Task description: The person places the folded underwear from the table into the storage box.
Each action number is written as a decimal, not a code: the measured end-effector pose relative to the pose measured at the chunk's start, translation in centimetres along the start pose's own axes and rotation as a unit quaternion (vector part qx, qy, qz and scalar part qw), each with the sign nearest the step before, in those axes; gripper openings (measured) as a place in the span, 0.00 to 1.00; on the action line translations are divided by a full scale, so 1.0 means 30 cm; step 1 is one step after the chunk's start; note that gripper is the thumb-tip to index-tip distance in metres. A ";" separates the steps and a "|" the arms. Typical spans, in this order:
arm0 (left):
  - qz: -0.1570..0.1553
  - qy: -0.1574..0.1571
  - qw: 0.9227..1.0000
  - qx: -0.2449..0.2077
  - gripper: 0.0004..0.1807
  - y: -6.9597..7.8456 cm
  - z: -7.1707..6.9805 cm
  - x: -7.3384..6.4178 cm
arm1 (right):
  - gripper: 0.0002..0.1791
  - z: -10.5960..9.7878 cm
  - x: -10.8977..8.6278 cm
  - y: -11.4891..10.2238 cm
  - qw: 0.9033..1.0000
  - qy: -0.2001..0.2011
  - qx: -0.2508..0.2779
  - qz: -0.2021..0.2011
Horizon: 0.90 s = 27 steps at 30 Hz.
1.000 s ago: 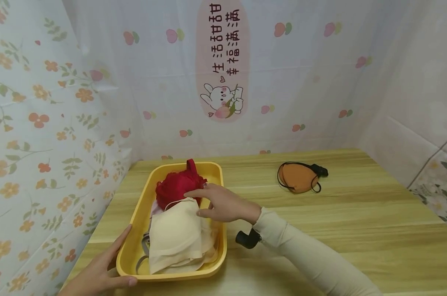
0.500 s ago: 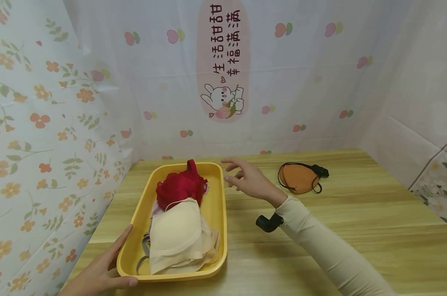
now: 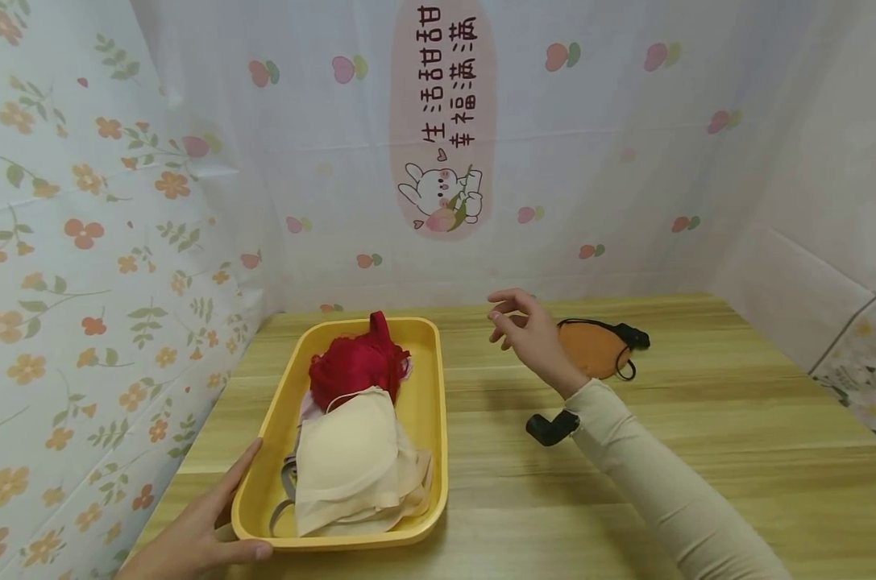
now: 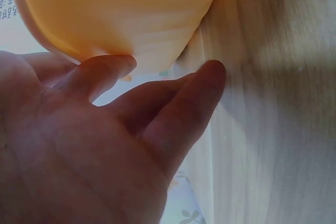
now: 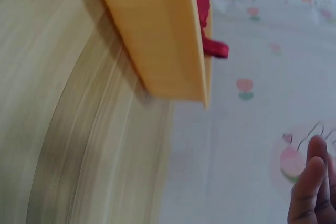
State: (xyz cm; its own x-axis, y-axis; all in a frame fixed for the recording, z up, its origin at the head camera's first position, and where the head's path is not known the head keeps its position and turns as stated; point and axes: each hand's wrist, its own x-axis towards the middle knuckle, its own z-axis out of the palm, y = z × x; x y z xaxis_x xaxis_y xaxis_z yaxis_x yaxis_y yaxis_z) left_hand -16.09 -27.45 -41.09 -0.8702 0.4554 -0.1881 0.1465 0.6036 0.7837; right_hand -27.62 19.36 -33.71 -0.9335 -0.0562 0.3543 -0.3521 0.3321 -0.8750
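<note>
A yellow plastic basin [image 3: 441,403] stands on the table at left of centre in the head view. Inside it lie a folded cream bra [image 3: 346,451] over other beige garments, a red lace bra [image 3: 354,366] behind, and a grey strap along the left side. My left hand [image 3: 201,515] rests against the basin's near left corner, fingers along the outer wall and thumb at the front rim. In the left wrist view, a fingertip touches the basin's outside. My right hand [image 3: 528,330] hangs empty over the table, fingers loosely bent, right of the basin, partly overlapping an orange pouch [image 3: 593,348].
The orange pouch has a black cord and toggle [image 3: 632,335]. A black camera mount [image 3: 552,428] sits at my right wrist. Patterned cloth walls [image 3: 321,161] enclose the wooden table [image 3: 699,419] at the back and both sides.
My right hand has left the cream bra and moved right, out over the table beside the pouch. The left hand keeps its place on the basin, and the garments lie as before.
</note>
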 end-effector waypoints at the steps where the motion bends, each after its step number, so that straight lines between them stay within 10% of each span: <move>1: 0.002 0.002 1.000 0.002 0.62 -0.001 0.000 0.000 | 0.15 -0.007 0.004 0.009 1.000 0.011 0.004 0.000; 12: 0.014 -0.008 0.999 -0.039 0.61 -0.005 -0.005 -0.006 | 0.16 -0.132 0.026 0.093 0.995 0.054 -0.023 0.083; 22: 0.018 -0.007 0.999 -0.045 0.60 -0.006 -0.003 -0.003 | 0.17 -0.255 0.006 0.143 0.968 0.125 -0.116 0.184; 27: 0.004 -0.008 0.999 -0.044 0.61 -0.003 -0.006 -0.003 | 0.14 -0.311 0.001 0.178 0.958 0.161 -0.027 0.237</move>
State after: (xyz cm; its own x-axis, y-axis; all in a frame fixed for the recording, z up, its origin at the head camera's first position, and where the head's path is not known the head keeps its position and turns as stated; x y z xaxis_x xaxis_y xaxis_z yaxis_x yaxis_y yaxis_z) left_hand -16.10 -27.67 -41.05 -0.8619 0.4698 -0.1908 0.1102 0.5408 0.8339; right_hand -28.88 29.92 -35.30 -0.9148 0.4037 0.0132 0.1172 0.2966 -0.9478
